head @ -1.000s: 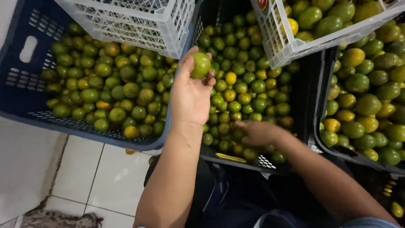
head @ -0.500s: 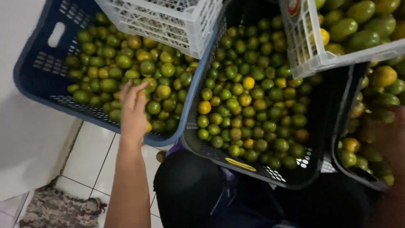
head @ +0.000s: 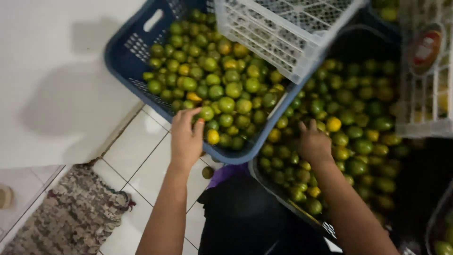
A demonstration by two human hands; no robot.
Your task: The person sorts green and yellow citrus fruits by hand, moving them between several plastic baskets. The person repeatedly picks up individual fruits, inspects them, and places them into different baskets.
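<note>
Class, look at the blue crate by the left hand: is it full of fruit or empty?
Full. The blue crate is heaped with green and yellow citrus fruit almost to its rim; the left hand rests at its near edge.

Blue crate [head: 123, 56]: plastic, perforated walls, tilted, upper left of frame, heaped with small green and yellow citrus. Dark crate [head: 264, 175]: centre right, likewise filled, fruit mostly green, some yellow.

A white tiled floor [head: 137, 156] with dark grout lines is shown at lower left. On it are set a blue plastic crate [head: 123, 56], a black crate [head: 283, 198] just beside it, and a woven rug [head: 71, 217] near the corner. One small fruit [head: 207, 172] is seen lying on the tiles beneath the blue crate's rim.
</note>
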